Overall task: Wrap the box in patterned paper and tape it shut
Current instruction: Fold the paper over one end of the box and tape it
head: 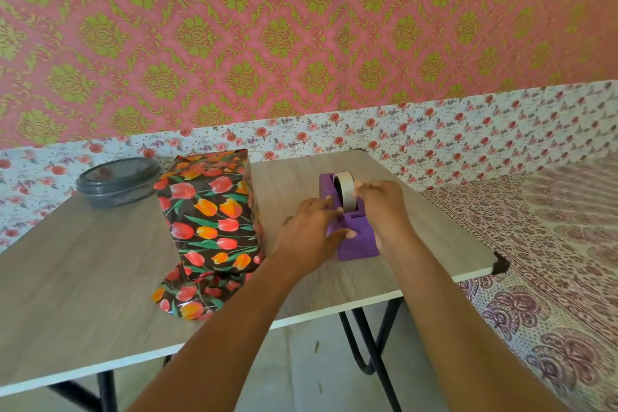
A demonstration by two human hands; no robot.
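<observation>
Two hands on dispenser (358, 246): L hand (309, 234) grips it, R hand (381, 207) pinches tape roll (346, 191).

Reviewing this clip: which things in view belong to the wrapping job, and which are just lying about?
Part of the job:
- box in tulip paper, near-end flaps loose
- purple tape dispenser
- tape roll
- left hand, holding the dispenser
- right hand, fingers at the roll

Lying about:
- grey lidded container, behind the box
</observation>
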